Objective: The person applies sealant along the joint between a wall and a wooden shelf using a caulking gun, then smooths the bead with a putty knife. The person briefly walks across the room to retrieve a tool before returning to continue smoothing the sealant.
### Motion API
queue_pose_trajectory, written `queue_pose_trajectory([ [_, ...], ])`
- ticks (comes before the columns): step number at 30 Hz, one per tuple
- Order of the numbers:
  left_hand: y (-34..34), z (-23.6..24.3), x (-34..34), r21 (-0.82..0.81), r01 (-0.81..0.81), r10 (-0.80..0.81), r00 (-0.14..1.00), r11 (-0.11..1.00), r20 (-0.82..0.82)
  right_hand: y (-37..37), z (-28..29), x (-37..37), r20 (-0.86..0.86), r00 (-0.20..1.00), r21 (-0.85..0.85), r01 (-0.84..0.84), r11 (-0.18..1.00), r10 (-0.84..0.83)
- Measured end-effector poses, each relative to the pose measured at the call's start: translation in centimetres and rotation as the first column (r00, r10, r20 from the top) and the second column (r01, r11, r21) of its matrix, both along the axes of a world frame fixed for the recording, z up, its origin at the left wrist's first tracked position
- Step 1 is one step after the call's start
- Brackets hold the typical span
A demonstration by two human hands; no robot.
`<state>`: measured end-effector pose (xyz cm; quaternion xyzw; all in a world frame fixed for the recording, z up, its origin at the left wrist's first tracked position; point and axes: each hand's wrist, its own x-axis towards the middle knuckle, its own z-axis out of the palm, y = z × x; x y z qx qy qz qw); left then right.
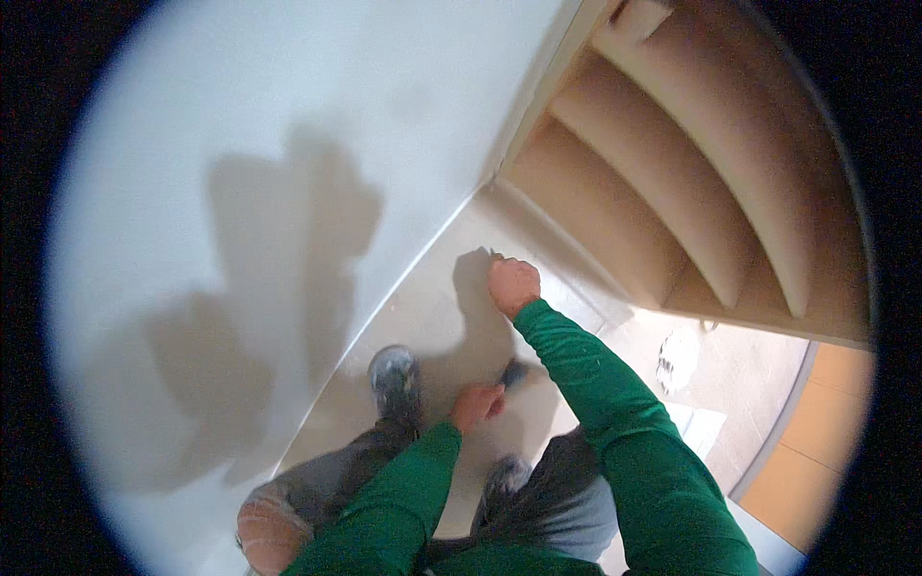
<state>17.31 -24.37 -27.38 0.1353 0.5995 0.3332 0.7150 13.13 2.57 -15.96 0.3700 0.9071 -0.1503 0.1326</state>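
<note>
Though apart, two hands (516, 285); two shoes (395, 374)

Your shadow (331, 221) darkens the bright wall (432, 77) | shelves (663, 144) dimmer, edges bowed | corners black, fine detail soft throughout

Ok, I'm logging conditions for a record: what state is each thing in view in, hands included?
Right hand: grip closed, contents unclear.
Left hand: grip curled, contents unclear.
Green sleeves: pulled down.
Left shoe: marked with whitish patches.
Shelving unit: open-fronted.
White wall: partly in shadow.
</note>
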Motion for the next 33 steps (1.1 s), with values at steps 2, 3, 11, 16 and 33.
queue_pose_trajectory([
  [2,-1.0,0.6,0.9,0.030,0.098,-0.099,0.994,0.995,0.042,3.2,-1.5,0.7,-0.106,0.989,0.139,0.119,0.983,-0.105],
  [3,-1.6,1.2,1.2,-0.028,0.131,-0.130,0.990,0.991,0.047,2.6,-2.9,2.1,-0.042,0.999,0.079,0.011,0.997,-0.008],
  [11,9.6,11.2,-10.3,-0.129,0.907,-0.629,0.171,0.402,-0.758,1.8,2.5,6.0,-0.202,0.967,-0.306,0.089,0.948,-0.156],
  [16,23.2,29.9,-16.5,-0.256,0.931,-0.409,-0.135,0.259,-0.902,8.7,9.3,9.4,-0.366,0.206,-0.873,0.261,0.412,-0.907],
  [33,21.6,46.1,-23.3,0.123,0.863,-0.168,0.232,0.490,-0.958,15.8,45.7,-3.9,-0.888,-0.371,-0.350,0.164,0.922,-0.271],
])
